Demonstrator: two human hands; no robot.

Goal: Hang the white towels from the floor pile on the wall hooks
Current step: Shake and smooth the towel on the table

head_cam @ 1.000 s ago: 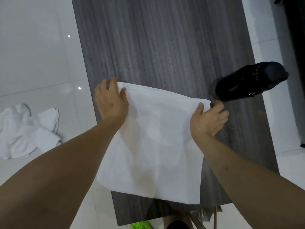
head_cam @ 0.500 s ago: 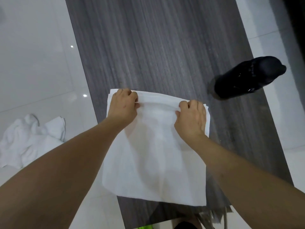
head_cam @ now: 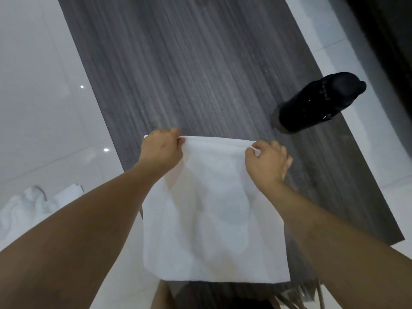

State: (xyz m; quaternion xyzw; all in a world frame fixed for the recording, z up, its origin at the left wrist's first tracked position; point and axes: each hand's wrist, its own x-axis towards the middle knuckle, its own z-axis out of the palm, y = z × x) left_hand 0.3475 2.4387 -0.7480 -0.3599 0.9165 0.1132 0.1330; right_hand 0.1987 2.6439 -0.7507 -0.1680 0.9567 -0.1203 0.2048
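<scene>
I hold a white towel [head_cam: 214,219] by its top edge at the centre of the frame, both arms stretched out in front of me. My left hand [head_cam: 161,149] is clamped on the edge close to the towel's upper left corner, thumb and fingers pinching the fold, with a small tip of cloth showing past my knuckles to the left. My right hand [head_cam: 268,161] is clamped on the same edge near the upper right corner, a bunch of cloth gathered between thumb and fingers. The two hands are well apart, and the top edge runs nearly straight between them. Below them the towel hangs flat as a rough square, its lower hem reaching the bottom centre of the frame, between my forearms.

Behind the towel a dark grey wood-grain panel [head_cam: 200,63] runs from the top of the frame down to the lower right, with pale glossy tiles [head_cam: 40,108] on either side of it. A black shoe [head_cam: 321,101] sits at centre right, on the panel's right edge, apart from my right hand. The pile [head_cam: 29,204] of white towels lies on the tiles at the left edge, below and left of my left hand, partly hidden by my left forearm.
</scene>
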